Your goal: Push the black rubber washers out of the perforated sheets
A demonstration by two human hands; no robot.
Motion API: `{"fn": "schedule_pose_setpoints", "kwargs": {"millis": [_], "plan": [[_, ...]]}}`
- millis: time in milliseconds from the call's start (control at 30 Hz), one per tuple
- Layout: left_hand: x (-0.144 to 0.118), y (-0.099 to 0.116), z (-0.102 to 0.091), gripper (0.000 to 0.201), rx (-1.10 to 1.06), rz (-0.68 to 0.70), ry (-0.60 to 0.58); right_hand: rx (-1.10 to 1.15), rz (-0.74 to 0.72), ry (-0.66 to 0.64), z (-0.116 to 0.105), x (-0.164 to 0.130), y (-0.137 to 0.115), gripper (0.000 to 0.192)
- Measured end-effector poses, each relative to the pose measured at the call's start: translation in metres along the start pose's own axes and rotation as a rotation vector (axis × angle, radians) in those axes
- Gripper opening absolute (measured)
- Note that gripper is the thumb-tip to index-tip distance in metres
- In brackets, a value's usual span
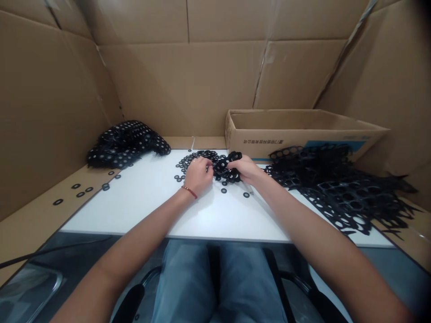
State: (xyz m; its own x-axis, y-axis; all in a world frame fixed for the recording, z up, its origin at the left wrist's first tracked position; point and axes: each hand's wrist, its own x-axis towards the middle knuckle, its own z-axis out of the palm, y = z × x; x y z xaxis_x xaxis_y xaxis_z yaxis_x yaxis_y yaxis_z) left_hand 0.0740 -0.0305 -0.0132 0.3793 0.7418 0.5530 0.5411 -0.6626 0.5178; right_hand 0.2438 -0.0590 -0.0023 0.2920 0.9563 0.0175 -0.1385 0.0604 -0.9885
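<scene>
My right hand is closed on a bunched piece of black perforated sheet, above the middle of the white table. Just left of it, my left hand has its fingers curled together at the edge of a pile of small black rings. What those fingertips pinch, if anything, is too small to make out. A few loose rings, such as one black ring, lie below the right hand.
At the back left lies a heap of black sheets with punched dots. Torn black webbing full of holes covers the right side, before an open cardboard box. Several rings lie on the left cardboard. Cardboard walls enclose the white table.
</scene>
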Motion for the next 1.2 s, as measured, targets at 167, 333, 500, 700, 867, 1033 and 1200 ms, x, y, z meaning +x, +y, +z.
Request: {"fn": "schedule_pose_setpoints", "kwargs": {"millis": [167, 333, 500, 700, 867, 1033, 1200], "plan": [[-0.004, 0.008, 0.001, 0.016, 0.011, 0.027, -0.070, 0.001, -0.032, 0.015, 0.002, -0.003, -0.002, 0.024], [-0.006, 0.011, 0.001, 0.014, -0.094, 0.010, -0.134, 0.091, -0.044, 0.031, 0.010, -0.011, -0.010, 0.022], [-0.005, 0.014, -0.001, 0.033, -0.226, -0.029, -0.164, 0.165, 0.029, 0.032, 0.013, -0.013, -0.015, 0.010], [0.001, 0.004, 0.004, 0.033, -0.337, -0.182, -0.021, 0.233, 0.104, 0.029, 0.015, -0.015, -0.017, 0.008], [0.006, 0.001, 0.003, 0.029, -0.585, -0.179, -0.147, 0.259, 0.156, -0.005, 0.018, -0.017, -0.015, 0.011], [0.008, 0.001, -0.004, 0.028, -0.773, -0.222, -0.224, 0.285, 0.189, -0.049, 0.018, -0.015, -0.015, 0.012], [0.011, -0.002, 0.001, 0.029, -0.813, -0.291, -0.169, 0.288, 0.194, -0.031, 0.011, -0.009, -0.020, 0.007]]}}
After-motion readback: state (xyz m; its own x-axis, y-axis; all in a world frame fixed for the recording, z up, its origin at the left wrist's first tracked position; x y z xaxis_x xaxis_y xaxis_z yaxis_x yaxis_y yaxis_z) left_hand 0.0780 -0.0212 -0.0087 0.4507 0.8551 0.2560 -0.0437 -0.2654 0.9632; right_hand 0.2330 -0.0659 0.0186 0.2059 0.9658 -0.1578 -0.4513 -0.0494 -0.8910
